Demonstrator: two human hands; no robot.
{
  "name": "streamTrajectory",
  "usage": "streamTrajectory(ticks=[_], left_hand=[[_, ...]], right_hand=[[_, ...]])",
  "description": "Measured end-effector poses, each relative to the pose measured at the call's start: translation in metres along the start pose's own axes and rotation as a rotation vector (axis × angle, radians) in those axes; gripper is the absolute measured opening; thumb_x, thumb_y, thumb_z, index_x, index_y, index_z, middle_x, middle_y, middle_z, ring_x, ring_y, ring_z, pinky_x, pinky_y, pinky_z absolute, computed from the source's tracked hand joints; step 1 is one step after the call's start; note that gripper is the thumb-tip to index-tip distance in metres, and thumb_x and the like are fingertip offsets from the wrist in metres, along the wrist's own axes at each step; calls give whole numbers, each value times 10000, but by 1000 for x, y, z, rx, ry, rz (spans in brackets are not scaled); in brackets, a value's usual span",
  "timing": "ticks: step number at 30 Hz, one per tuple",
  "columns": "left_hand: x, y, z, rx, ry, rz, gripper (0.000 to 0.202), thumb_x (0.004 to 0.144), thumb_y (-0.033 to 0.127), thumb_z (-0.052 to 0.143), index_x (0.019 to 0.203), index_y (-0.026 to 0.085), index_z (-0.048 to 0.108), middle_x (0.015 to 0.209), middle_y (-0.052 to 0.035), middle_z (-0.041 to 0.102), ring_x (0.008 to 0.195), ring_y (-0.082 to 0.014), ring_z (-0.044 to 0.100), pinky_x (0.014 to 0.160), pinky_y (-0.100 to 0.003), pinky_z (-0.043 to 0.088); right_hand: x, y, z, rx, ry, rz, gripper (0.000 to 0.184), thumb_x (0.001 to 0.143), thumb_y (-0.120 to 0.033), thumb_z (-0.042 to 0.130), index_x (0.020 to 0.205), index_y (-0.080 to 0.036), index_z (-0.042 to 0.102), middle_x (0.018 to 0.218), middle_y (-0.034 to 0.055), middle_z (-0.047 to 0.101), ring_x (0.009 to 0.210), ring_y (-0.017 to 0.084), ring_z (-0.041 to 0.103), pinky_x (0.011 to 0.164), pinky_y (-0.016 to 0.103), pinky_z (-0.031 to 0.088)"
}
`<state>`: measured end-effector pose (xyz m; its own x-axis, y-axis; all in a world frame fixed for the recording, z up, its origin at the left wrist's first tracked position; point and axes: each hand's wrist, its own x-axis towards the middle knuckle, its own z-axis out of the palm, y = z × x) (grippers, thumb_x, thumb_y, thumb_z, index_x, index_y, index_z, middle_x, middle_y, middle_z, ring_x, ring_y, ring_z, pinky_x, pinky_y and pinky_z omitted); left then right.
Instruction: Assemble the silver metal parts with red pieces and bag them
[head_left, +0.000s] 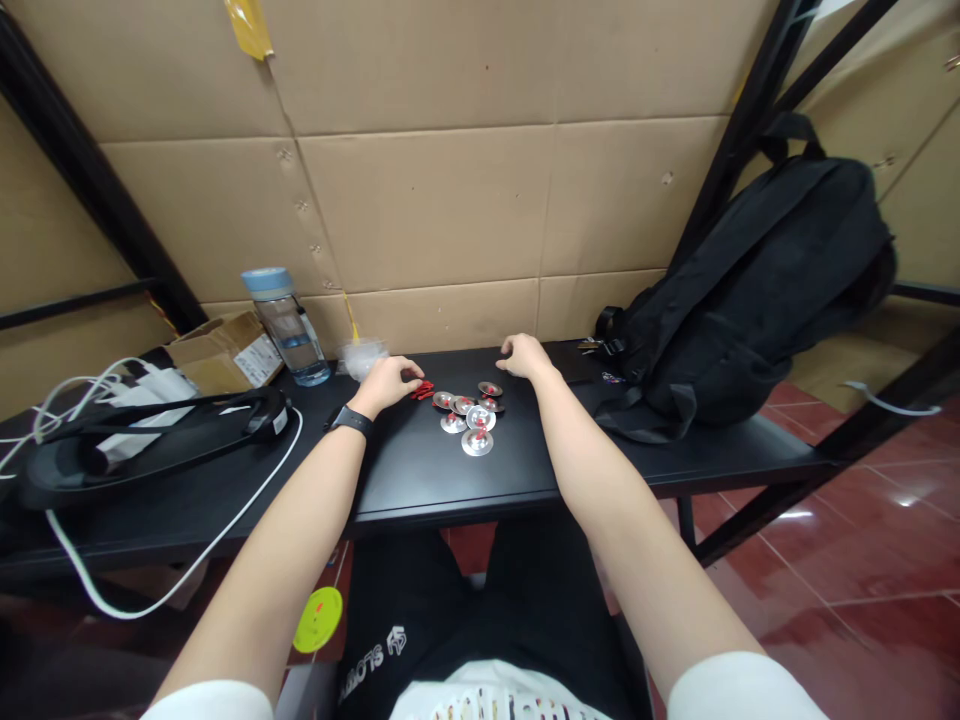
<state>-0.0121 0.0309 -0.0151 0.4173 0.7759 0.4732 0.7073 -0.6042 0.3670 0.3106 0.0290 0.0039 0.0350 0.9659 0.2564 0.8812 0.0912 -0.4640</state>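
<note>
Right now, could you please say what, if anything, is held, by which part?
Left hand: near red material, hold unclear. Right hand: nothing visibly held.

I can't read the white paper label's (259, 361) print. The left hand (385, 386) partly hides the translucent plastic bag (361, 356).
</note>
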Motion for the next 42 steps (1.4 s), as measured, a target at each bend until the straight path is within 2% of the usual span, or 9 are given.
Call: streamTrajectory(ticks=[4,7,11,15,18,23,31,37,42], left_hand=[[0,4,-1,38,8,16,122,807,245,697,865,240,804,907,-53,786,851,-236,707,830,-361,540],[-1,9,-3,58,-17,29,131,827,277,694,884,228,801,932,-56,780,867,-230,702,841,-354,538],[-3,14,-7,76,-145,99,254,779,372,775,981,221,795,1046,-68,756,975,-244,690,943,-379,532],[-5,17,-7,40,-210,103,361,773,395,783,1087,218,774,1113,-81,722,1044,-248,679,1002,-388,527],[-5,17,-5,4,-249,114,405,767,400,785,1128,217,762,1152,-85,705,1066,-248,678,1020,-387,527],[-4,14,-3,16,-261,98,399,733,290,782,1124,214,760,1136,-77,707,1040,-242,689,1007,-379,540],[-3,11,2,74,-174,71,302,772,253,730,1069,210,762,1089,-77,729,983,-239,704,970,-391,553],[-2,20,4,34,-33,74,286,784,223,717,1067,211,756,1096,-75,733,1000,-235,700,981,-393,547],[-3,42,-2,-24,125,86,156,872,273,671,983,213,761,986,-50,754,906,-206,702,896,-353,552]], right_hand=[[0,-9,-5,140,-348,-327,365,692,-73,776,1029,-211,787,1071,41,784,922,175,725,790,227,538],[1,-12,0,152,-562,-315,493,608,3,746,1045,-217,799,1052,20,796,881,172,725,720,203,521],[4,-6,7,153,-633,-287,352,659,-84,780,996,-183,795,895,20,796,769,156,708,722,219,517],[8,0,8,56,-547,-270,247,688,-136,821,929,-169,780,853,35,780,750,160,696,709,228,506],[9,0,7,27,-498,-267,330,666,-150,860,986,-176,783,936,48,784,806,172,703,743,233,509],[6,-4,7,79,-551,-257,200,710,-158,833,903,-175,784,907,37,789,783,162,702,723,224,501],[1,-11,2,43,-298,-293,71,782,-108,739,812,-172,747,850,41,776,765,158,678,683,223,464],[-3,-35,20,326,33,-366,28,828,-177,741,802,-177,732,839,33,769,796,163,703,796,260,509],[-11,-59,34,528,98,-313,61,804,-180,776,768,-179,727,783,32,767,732,171,725,819,302,557]])
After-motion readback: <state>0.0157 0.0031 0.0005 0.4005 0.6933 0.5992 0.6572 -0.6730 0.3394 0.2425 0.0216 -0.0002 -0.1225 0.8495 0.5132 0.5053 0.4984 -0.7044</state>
